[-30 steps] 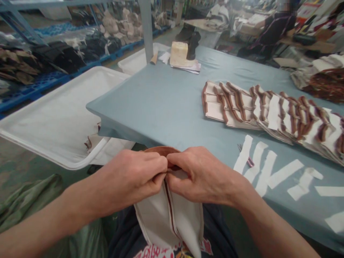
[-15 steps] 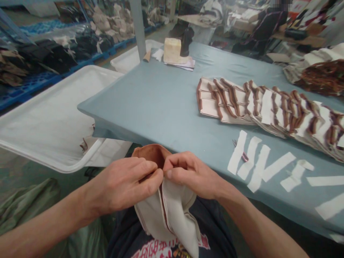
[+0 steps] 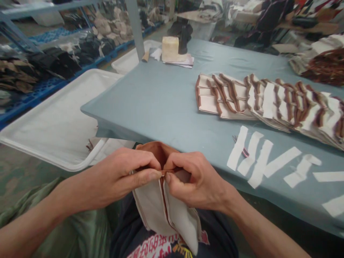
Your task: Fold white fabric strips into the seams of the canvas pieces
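A cream and brown fabric piece point(image 3: 153, 209) hangs over my lap, its brown inner side showing at the top and a brown seam running down its middle. My left hand point(image 3: 131, 172) pinches the upper edge just left of the seam. Close beside it, my right hand point(image 3: 188, 175) pinches the same edge on the right, the fingertips of both hands nearly touching. The bit of edge between the thumbs is small and partly covered by the fingers.
On the blue-grey table point(image 3: 150, 107) lie a row of cream and brown pieces point(image 3: 231, 96), white strips point(image 3: 260, 165), small snips point(image 3: 245, 152) and a yellowish block point(image 3: 170, 49). A white tub point(image 3: 53, 118) stands left. Green cloth point(image 3: 86, 233) is at lower left.
My left hand has turned, its thumb now lying along the front of the edge. Both hands hold the fabric edge more flatly, and the view has shifted slightly.
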`<state>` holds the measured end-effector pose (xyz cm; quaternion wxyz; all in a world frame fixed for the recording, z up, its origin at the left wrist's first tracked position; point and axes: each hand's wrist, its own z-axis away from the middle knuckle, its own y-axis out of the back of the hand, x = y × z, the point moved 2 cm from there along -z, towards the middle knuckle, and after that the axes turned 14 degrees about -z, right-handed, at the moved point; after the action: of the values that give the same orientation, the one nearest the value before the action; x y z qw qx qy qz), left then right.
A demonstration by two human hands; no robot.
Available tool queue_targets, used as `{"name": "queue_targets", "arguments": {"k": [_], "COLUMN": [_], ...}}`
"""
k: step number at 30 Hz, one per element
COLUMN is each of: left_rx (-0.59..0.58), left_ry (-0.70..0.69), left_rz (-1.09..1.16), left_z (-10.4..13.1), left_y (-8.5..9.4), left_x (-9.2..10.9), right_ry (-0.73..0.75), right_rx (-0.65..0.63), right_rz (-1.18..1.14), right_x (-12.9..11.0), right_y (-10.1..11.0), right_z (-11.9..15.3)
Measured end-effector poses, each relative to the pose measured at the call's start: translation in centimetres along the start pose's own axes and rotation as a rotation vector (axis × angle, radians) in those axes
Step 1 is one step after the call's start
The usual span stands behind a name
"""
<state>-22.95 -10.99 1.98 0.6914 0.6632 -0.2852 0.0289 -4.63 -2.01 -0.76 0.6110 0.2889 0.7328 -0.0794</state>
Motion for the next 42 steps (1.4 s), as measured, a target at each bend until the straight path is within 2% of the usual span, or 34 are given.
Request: {"name": "queue_targets", "arguments": {"k": [6, 9, 12, 15, 21, 25, 28, 30, 32, 35, 37, 39, 42], "left_rx": [0.294, 0.249, 0.130, 0.012, -0.025, 0.054, 0.157, 0.224, 0.290, 0.361, 0.354, 0.290, 0.198], "left_ry": [-0.203, -0.163, -0.106, -0.081, -0.006, 0.054, 0.049, 0.031, 0.035, 0.110, 0.187, 0.234, 0.220], "left_rz": [-0.457, -0.395, -0.218, -0.086, 0.107, 0.126, -0.018, -0.121, -0.195, -0.220, -0.194, -0.122, 0.080], "left_z": [-0.2, 0.0, -0.2, -1.1, -2.3, -0.9, 0.4, 1.0, 1.4, 1.8, 2.1, 2.3, 2.0], "left_y": [-1.9, -2.1, -1.5, -0.8, -0.7, -1.6, -1.9, -1.8, -1.6, -1.5, -1.7, -1.8, -1.8], "left_x": [0.4, -0.1, -0.2, 0.4, 2.6, 3.1, 2.3, 1.3, 0.0, -2.0, -3.0, -3.5, -3.4], "right_ry": [0.007, 0.022, 0.071, 0.108, 0.170, 0.055, -0.052, -0.069, -0.058, 0.003, 0.045, 0.052, 0.027], "right_rx": [0.009, -0.039, -0.084, -0.104, -0.159, -0.148, -0.115, -0.092, -0.074, -0.050, -0.067, -0.105, -0.150], "right_rz": [-0.038, -0.005, 0.069, 0.114, 0.110, 0.011, -0.059, -0.081, -0.099, -0.162, -0.206, -0.250, -0.303], "right_x": [1.1, 1.2, 0.7, 0.0, -1.0, 0.3, 2.4, 3.4, 3.6, 2.4, 1.3, 0.5, -0.1], "right_y": [0.5, 1.0, 1.5, 1.9, 2.5, 4.0, 5.1, 5.5, 5.4, 4.9, 4.4, 4.1, 3.7], "right_z": [0.9, 1.0, 1.1, 1.1, 1.4, 1.5, 1.5, 1.6, 1.6, 1.4, 1.0, 0.5, -0.4]}}
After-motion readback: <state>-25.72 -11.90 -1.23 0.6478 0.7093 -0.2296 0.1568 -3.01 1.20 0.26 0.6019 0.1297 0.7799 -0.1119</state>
